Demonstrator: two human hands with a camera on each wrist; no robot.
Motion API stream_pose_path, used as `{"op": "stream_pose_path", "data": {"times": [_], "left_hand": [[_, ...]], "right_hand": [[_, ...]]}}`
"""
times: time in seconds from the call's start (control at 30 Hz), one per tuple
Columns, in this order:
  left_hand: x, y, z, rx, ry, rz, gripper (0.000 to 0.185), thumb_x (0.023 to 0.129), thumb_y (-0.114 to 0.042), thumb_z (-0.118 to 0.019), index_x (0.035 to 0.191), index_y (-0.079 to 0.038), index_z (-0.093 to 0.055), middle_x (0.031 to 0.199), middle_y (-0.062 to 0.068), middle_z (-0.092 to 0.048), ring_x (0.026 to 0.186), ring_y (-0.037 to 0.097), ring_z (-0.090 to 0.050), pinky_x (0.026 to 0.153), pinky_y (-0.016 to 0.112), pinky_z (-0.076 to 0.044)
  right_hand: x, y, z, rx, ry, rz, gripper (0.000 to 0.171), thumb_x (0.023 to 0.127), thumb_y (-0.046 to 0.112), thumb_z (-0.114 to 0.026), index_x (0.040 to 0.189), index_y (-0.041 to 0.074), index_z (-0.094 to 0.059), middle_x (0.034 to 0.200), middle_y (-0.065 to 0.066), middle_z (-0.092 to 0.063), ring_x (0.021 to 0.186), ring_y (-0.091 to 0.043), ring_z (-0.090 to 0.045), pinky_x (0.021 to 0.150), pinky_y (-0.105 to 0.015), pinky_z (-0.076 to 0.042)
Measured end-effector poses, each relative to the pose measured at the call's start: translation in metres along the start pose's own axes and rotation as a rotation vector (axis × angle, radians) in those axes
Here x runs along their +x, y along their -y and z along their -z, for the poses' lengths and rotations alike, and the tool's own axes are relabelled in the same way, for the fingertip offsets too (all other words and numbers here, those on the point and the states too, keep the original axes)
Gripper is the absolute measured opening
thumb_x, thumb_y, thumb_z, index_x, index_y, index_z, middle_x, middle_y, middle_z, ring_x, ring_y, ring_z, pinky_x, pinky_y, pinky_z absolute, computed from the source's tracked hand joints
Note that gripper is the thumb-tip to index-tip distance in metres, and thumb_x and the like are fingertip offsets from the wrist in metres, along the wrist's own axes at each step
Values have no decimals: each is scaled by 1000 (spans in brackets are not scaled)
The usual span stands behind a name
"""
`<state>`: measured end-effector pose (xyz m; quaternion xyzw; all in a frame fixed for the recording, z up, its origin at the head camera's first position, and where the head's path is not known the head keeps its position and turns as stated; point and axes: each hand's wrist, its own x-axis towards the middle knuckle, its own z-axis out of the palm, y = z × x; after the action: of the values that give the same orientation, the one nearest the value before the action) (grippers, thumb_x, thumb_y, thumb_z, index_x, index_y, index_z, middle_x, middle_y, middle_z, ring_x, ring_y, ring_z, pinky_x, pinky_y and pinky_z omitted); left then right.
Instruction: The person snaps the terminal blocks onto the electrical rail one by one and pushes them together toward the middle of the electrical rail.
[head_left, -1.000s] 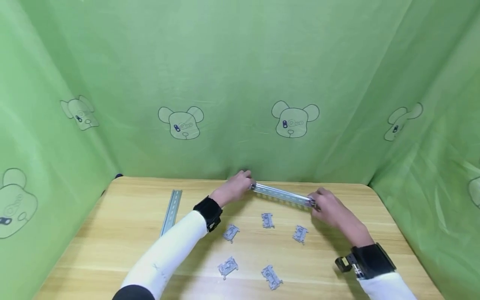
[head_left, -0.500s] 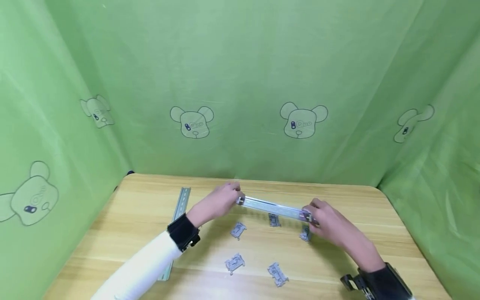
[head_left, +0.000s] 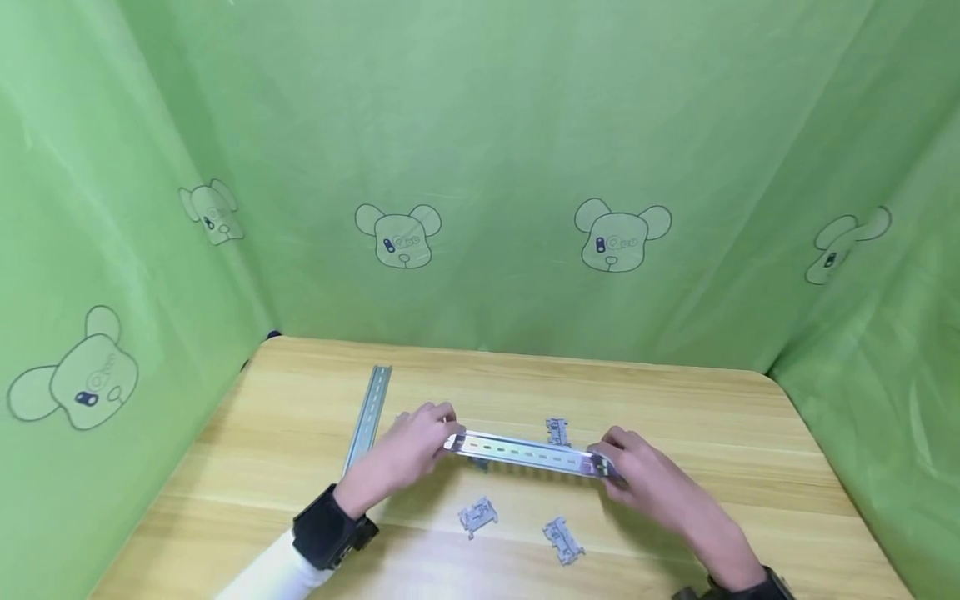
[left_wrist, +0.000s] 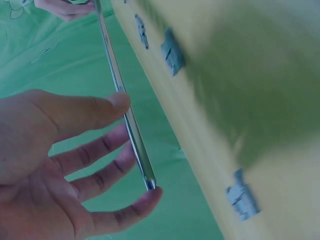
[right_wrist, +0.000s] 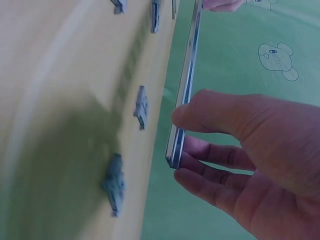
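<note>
A slotted metal DIN rail [head_left: 517, 452] hangs above the table, held level between both hands. At its left end my left hand [head_left: 408, 446] pinches it, thumb on one edge and fingertips on the other, as the left wrist view of the rail [left_wrist: 112, 55] shows. My right hand [head_left: 652, 479] grips the opposite end the same way; in the right wrist view the thumb lies on the rail's near edge [right_wrist: 187, 70]. Beneath lie small grey terminal blocks: one behind the rail [head_left: 557, 432], two in front [head_left: 477, 515] [head_left: 562, 540]. Another is mostly covered by the rail.
A second slotted rail [head_left: 369, 417] lies lengthwise on the left of the wooden table [head_left: 675, 392], partly covered by the left arm. Green curtain [head_left: 495, 167] walls enclose the table's back and sides.
Both hands have brought the rail from the table's back edge toward me, over the terminal blocks. The rail now hides some of them. The head view has shifted slightly.
</note>
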<state>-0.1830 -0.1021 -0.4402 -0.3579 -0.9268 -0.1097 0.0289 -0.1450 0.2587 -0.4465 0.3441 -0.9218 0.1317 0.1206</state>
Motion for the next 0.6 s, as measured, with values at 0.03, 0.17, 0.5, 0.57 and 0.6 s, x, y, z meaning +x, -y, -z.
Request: {"op": "stream_pose_path", "data": {"times": [0.03,0.17,0.5,0.57,0.6], "left_hand": [[-3,0,-3,4,-7,3,37,85,-5,-81,120,-11,-73,114,6,-66,101,23,-64,84,39,-61],[-15,-2,-12,8,-55,3,37,81,-4,-84,116,-9,-73,112,8,-68,97,23,-66,85,37,-61],[-33,0,-25,-61,-100,27,28,77,-4,-88,102,-10,-77,103,6,-71,93,23,-68,84,35,-61],[-35,1,-28,-74,-109,33,27,77,-4,-87,101,-10,-77,103,6,-71,93,23,-68,83,36,-61],[-36,2,-29,-83,-113,36,27,77,-3,-87,101,-9,-77,102,6,-71,93,24,-68,83,36,-61]], "right_hand": [[-1,1,-3,9,5,-5,43,69,0,-88,110,-2,-73,98,-7,-64,81,-13,-60,69,-23,-60],[-3,7,-12,29,27,-47,44,71,2,-88,113,0,-73,101,-6,-65,84,-13,-61,73,-25,-61],[-3,18,-25,83,66,-106,42,73,-1,-85,113,3,-74,101,-3,-65,87,-15,-63,75,-27,-61],[-3,19,-27,87,76,-118,41,73,0,-85,113,4,-74,102,-2,-66,88,-14,-63,76,-26,-61],[-3,19,-28,95,78,-121,40,73,0,-85,112,4,-75,102,-2,-66,88,-14,-63,76,-26,-61]]}}
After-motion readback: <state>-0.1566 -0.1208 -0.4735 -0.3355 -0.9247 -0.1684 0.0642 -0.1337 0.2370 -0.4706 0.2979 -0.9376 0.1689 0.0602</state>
